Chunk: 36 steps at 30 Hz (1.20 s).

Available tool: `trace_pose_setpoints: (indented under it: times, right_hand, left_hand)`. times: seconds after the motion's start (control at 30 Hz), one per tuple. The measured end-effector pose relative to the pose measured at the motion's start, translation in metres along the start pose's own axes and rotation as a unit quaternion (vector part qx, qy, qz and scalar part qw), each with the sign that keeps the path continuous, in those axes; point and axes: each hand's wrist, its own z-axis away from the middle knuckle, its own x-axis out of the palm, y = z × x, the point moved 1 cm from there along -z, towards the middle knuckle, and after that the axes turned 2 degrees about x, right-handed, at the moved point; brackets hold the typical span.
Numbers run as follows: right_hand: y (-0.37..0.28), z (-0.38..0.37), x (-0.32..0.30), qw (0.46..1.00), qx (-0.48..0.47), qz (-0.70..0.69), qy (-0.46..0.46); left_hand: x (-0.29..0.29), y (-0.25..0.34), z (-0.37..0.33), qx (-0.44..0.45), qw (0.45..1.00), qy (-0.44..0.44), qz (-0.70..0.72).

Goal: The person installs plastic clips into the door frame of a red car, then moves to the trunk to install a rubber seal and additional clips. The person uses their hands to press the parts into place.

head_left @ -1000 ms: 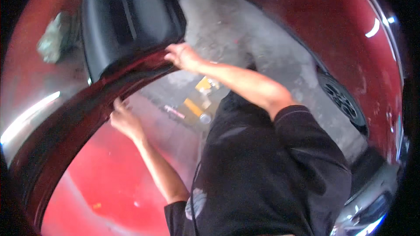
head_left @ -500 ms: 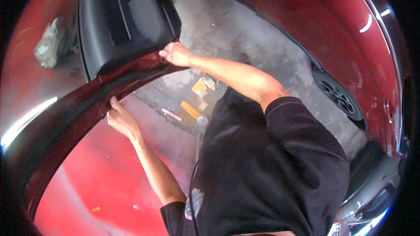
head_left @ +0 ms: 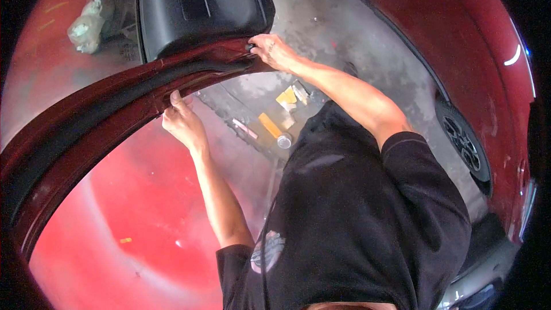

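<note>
A dark red car door frame (head_left: 146, 105) curves from the lower left up to a black door panel (head_left: 206, 14). Along the frame runs a black rubber seal (head_left: 123, 90). My left hand (head_left: 186, 128) grips the frame's inner edge, its thumb on top and its other fingers curled underneath. Farther up and to the right, my right hand (head_left: 275, 53) is closed on the frame's corner beside the door panel. A small black bit shows at its fingertips, too small to name.
Yellow and white scraps (head_left: 287, 99), a yellow strip (head_left: 268, 123), a pinkish strip (head_left: 245, 128) and a small round container (head_left: 284, 140) lie on the grey floor. At the right stands a red car with a wheel (head_left: 461, 138). A crumpled plastic bag (head_left: 90, 27) is at far left.
The door frame has turned, so its black seal now shows along its length. Both hands, still on the frame, appear farther up and to the right, and the whole view has shifted too.
</note>
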Motion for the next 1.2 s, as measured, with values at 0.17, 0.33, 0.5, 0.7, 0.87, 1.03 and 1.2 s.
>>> trace_pose_setpoints:
  times: [0.17,0.33,0.5,0.7,0.87,1.03,1.2]
  right_hand:
    - [-0.008,-0.009,-0.006,0.997,0.032,0.031,-0.068]
    - [-0.003,-0.021,-0.004,0.905,0.333,-0.223,-0.143]
    - [-0.015,-0.02,-0.016,0.969,0.207,-0.031,-0.133]
    - [-0.008,-0.007,-0.015,0.992,0.063,-0.002,-0.11]
    - [0.002,-0.014,0.002,0.831,0.429,-0.303,-0.184]
    - [-0.012,-0.008,-0.015,0.998,0.037,0.011,-0.052]
    - [0.007,-0.013,0.0,0.99,0.12,-0.046,-0.064]
  left_hand:
    - [-0.004,0.003,0.002,0.007,1.0,-0.002,-0.008]
    - [-0.004,0.003,0.001,-0.008,1.0,-0.019,-0.018]
    - [-0.003,-0.002,0.001,-0.008,0.999,-0.015,-0.04]
    - [0.001,0.007,0.004,-0.004,1.0,0.005,-0.008]
    - [0.0,0.001,0.0,-0.002,1.0,-0.013,-0.026]
    - [-0.002,0.0,0.004,-0.014,1.0,-0.011,-0.025]
    - [0.004,0.007,0.003,0.004,1.0,0.002,-0.014]
